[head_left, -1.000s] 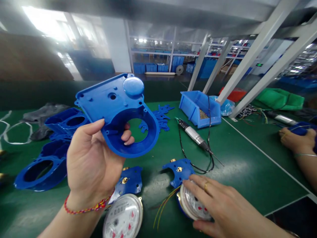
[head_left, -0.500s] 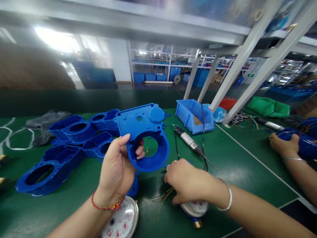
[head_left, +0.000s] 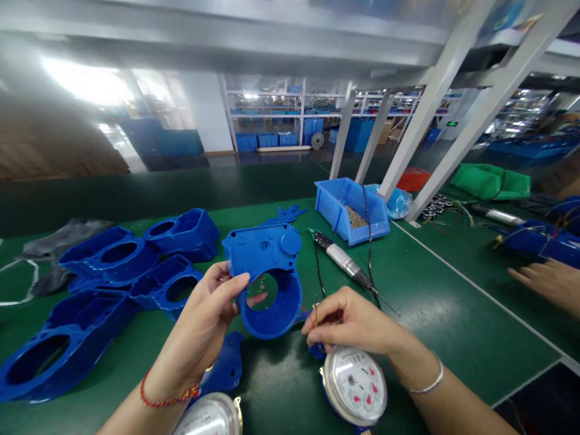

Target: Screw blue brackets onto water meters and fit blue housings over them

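Observation:
My left hand [head_left: 212, 308] grips a blue plastic housing [head_left: 267, 244] by its left side, thumb in front and fingers behind. The housing stands tilted up, its round opening below and a flat plate above. To the right, my right hand [head_left: 348, 320] is closed in a pinch on thin red and yellow wires [head_left: 313, 315], close to the housing's lower right side. Just below that hand lies a water meter [head_left: 356, 386] with a white dial and red pointers. A second water meter [head_left: 211, 417] is partly cut off beneath my left wrist, beside a flat blue part [head_left: 226, 365].
Several blue housings [head_left: 118, 254] lie at the left. Behind my right hand rests an electric screwdriver [head_left: 342, 260] with its cable, near a blue bin [head_left: 328, 208] of small screws. Metal posts [head_left: 435, 103] rise at the right, where a co-worker's hand [head_left: 548, 281] reaches in.
My left hand has lowered the housing slightly. My right hand has shifted off the meter's dial and now pinches the wires. The co-worker's hand has come off a blue part.

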A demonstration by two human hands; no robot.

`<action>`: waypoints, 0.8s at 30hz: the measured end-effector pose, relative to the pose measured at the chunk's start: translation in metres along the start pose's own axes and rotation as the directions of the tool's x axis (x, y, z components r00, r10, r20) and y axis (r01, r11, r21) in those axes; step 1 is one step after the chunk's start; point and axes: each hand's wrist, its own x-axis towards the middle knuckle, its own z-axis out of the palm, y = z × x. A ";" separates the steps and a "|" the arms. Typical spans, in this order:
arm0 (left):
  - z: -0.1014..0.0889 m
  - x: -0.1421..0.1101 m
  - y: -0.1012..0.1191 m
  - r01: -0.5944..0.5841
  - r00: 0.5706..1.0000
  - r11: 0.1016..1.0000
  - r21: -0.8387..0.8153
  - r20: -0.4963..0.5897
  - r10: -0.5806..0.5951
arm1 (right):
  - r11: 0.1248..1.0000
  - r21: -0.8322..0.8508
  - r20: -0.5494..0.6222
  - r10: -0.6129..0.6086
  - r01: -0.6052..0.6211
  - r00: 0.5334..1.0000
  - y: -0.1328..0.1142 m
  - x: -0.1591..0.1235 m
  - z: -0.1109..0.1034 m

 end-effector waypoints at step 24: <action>0.017 -0.038 0.007 0.017 0.998 0.994 0.104 0.057 -0.023 | 0.740 -0.652 -0.428 -0.538 0.164 0.726 -0.007 -0.032 0.057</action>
